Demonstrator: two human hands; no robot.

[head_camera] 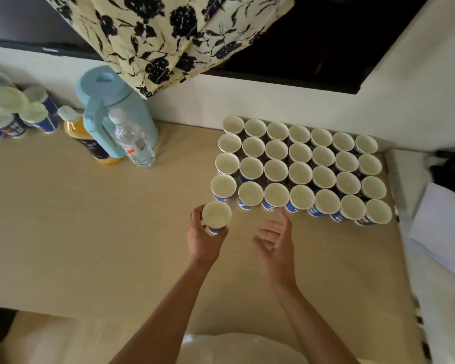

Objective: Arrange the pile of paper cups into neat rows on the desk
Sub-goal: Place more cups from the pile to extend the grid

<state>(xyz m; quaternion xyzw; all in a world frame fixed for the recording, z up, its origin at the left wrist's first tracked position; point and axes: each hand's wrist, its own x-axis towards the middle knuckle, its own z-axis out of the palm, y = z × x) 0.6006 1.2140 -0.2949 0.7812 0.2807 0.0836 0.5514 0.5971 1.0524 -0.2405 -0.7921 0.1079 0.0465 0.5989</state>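
The left hand (204,237) grips one cup (217,215) by its side, mouth up, at the near left corner of the block of cups (300,166) on the counter (90,219). The right hand (275,239) hovers beside it, fingers spread, holding nothing. Best to set the cup squarely below the end cup (223,186) (rims just touching), so a new row starts straight.

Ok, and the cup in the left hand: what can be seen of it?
The held cup is paper, empty, pale inside, with a blue printed outer wall below the rim. It is upright, mouth up. The left hand grips its wall, fingers curled round it. It is in front of the front-left corner of the cup grid; whether its base touches the desk cannot be told. The right hand, open, is clear of it.
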